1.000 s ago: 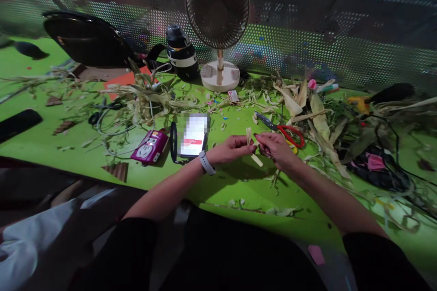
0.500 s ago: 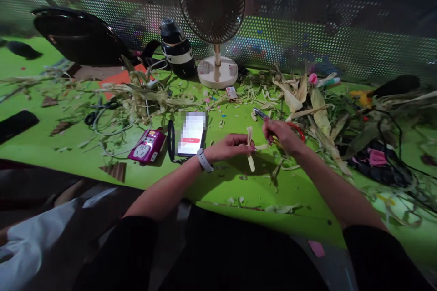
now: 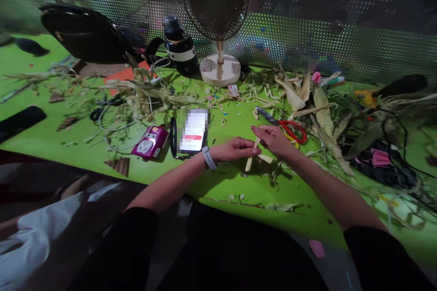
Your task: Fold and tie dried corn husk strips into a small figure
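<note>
My left hand [image 3: 236,149], with a pale watch strap [image 3: 209,158] at its wrist, pinches pale corn husk strips [image 3: 249,163] that cross each other. One end points down toward the table and another sticks out to the right. My right hand [image 3: 275,141] is closed on the upper end of the same husk strips, its fingertips close to those of the left. Just behind the right hand lie red-handled scissors [image 3: 292,131], blades toward the back left, with something yellow partly hidden beside them.
Husk scraps [image 3: 321,109] litter the green table [image 3: 218,186]. A lit phone [image 3: 194,132] and a purple power socket block [image 3: 150,142] lie left of my hands. Behind stand a fan [image 3: 220,70], a dark bottle [image 3: 180,52] and a black bag [image 3: 85,34]. Someone's light clothing [image 3: 37,232] shows at lower left.
My right hand has let go of the scissors, which now lie on the table, and has moved left and down to the husk strips. The strips have tilted in my left hand.
</note>
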`<control>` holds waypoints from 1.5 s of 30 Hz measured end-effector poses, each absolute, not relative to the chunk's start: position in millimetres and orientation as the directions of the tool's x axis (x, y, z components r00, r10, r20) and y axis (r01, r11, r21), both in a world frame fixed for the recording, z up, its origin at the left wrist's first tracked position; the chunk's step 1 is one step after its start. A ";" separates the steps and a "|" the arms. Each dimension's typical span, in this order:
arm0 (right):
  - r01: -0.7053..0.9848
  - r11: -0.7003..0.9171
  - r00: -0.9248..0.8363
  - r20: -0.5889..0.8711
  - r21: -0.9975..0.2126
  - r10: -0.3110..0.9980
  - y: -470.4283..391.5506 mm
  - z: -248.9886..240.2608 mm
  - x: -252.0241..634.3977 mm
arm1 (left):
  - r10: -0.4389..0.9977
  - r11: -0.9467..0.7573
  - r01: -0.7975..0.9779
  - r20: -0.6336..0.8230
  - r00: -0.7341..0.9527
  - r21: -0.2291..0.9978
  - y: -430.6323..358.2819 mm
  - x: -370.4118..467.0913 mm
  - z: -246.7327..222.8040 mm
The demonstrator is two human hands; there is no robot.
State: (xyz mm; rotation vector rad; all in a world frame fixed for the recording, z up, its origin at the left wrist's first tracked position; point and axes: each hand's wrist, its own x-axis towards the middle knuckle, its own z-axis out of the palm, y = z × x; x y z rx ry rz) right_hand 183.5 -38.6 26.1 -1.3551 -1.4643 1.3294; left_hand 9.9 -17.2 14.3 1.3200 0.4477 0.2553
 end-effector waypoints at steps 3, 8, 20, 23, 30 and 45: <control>0.182 -0.129 -0.154 -0.158 -0.975 0.975 -33.7 31.3 193.6 | 0.519 0.354 0.017 -0.212 0.828 0.935 -16.3 12.3 9.0; 0.250 -0.138 -0.147 -0.178 -0.958 0.973 -35.1 33.6 197.7 | 0.535 0.475 -0.072 -0.223 0.815 0.877 -14.5 13.8 7.6; 0.310 -0.137 -0.142 -0.188 -0.941 0.972 -36.9 27.7 191.7 | 0.443 0.305 0.116 -0.249 0.861 0.945 -13.7 8.8 12.9; 0.400 -0.044 -0.141 -0.109 -0.915 0.984 -38.9 36.8 200.6 | 0.582 0.316 0.029 -0.218 0.783 0.948 -10.4 9.0 13.4; 0.596 0.336 -0.293 0.192 -0.729 0.937 -52.9 41.7 184.6 | 0.666 0.320 -0.100 -0.148 0.731 0.942 -8.5 6.7 13.9; 0.804 0.510 -0.355 0.443 -0.305 0.824 -56.2 32.1 185.0 | 0.809 0.335 -0.226 -0.156 0.567 0.915 -5.3 10.8 5.5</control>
